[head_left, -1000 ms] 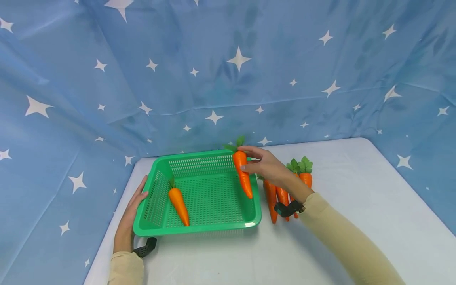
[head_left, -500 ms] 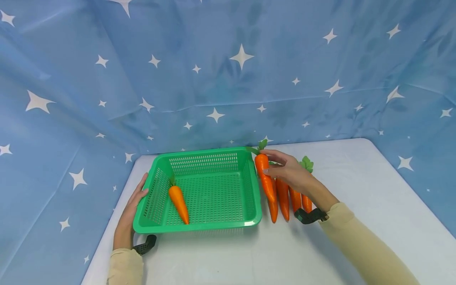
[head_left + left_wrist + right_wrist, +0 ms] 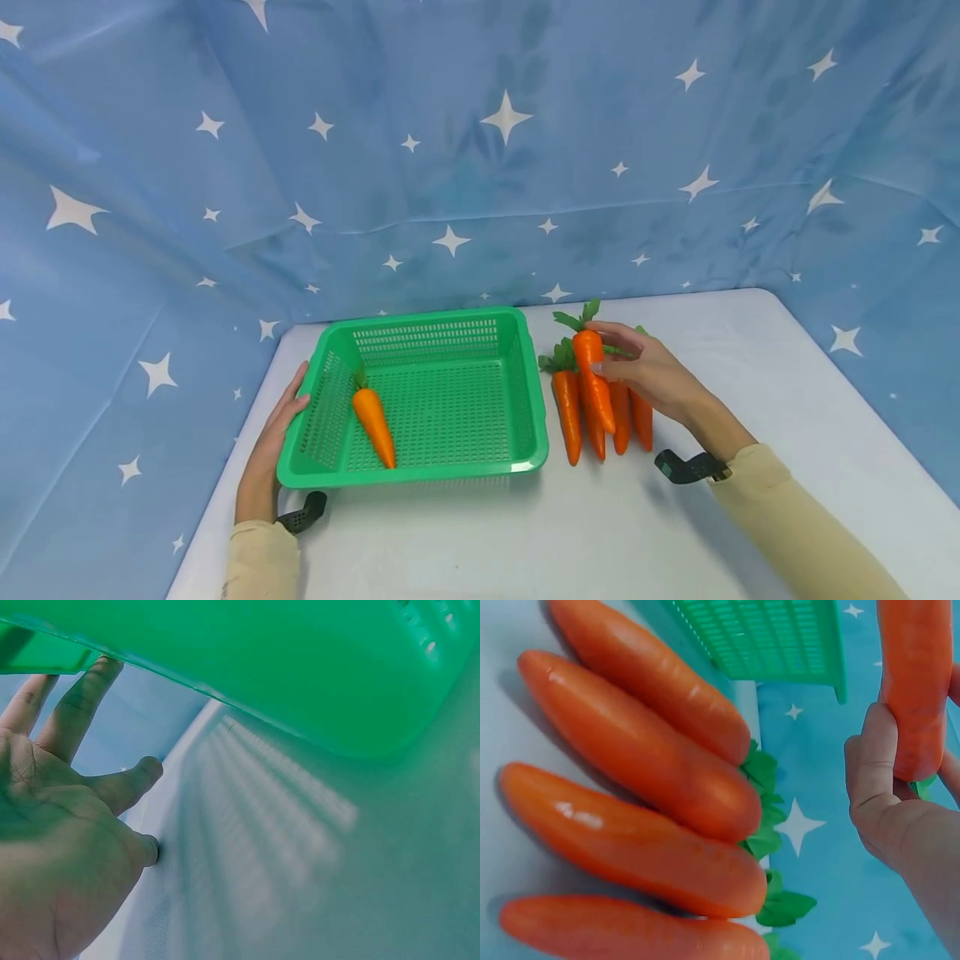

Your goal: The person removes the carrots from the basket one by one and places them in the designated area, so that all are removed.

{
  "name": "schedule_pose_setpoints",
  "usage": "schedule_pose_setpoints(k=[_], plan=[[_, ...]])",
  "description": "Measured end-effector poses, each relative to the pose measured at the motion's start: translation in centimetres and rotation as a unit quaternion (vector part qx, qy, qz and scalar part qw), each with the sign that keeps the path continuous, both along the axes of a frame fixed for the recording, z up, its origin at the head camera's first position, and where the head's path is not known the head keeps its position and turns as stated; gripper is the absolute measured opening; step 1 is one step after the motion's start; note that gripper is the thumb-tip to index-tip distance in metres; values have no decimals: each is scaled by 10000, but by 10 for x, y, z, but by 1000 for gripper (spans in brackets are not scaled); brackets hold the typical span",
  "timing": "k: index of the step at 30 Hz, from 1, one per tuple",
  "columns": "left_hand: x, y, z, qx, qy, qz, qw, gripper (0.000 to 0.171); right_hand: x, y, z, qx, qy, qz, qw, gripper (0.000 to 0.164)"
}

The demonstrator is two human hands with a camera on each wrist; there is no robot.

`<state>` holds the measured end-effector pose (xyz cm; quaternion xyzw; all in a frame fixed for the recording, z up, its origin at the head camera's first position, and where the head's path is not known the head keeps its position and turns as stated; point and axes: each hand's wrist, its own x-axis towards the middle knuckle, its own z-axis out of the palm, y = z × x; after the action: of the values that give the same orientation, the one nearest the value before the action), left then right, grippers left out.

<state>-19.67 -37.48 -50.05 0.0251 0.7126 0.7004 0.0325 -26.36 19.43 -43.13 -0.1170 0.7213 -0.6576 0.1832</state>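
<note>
My right hand (image 3: pixel 651 377) pinches an orange carrot (image 3: pixel 592 375) near its leafy top, thumb on one side and fingers on the other. In the right wrist view this carrot (image 3: pixel 915 682) is held up, apart from several carrots (image 3: pixel 645 757) lying side by side on the white table. My left hand (image 3: pixel 272 442) rests against the left side of a green plastic basket (image 3: pixel 420 477). The left wrist view has its fingers (image 3: pixel 79 712) extended, a fingertip right at the basket rim. Inside the basket, toward its left, lies one carrot (image 3: pixel 374 427).
Several carrots with green leaves (image 3: pixel 567 417) lie in a row just right of the basket. A blue star-patterned cloth (image 3: pixel 465 167) rises behind and beside the white table (image 3: pixel 450 550).
My right hand, holding the carrot, has moved right from over the basket's right side to above the row of carrots. My left hand has stayed at the basket.
</note>
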Motion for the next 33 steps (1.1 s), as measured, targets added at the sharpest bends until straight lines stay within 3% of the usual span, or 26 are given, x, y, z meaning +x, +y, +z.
schedule_pose_setpoints(k=[8,20,33], plan=[[0,1,3,147,-188,83,9997,65,3,13,0,126,166,-81,9997,69],[-3,3,5,304,-123,59,9994,65,10,41,-11,175,379,-244,9988,66],[4,1,1,301,-47,21,9995,65,23,71,-31,283,312,-583,9974,64]])
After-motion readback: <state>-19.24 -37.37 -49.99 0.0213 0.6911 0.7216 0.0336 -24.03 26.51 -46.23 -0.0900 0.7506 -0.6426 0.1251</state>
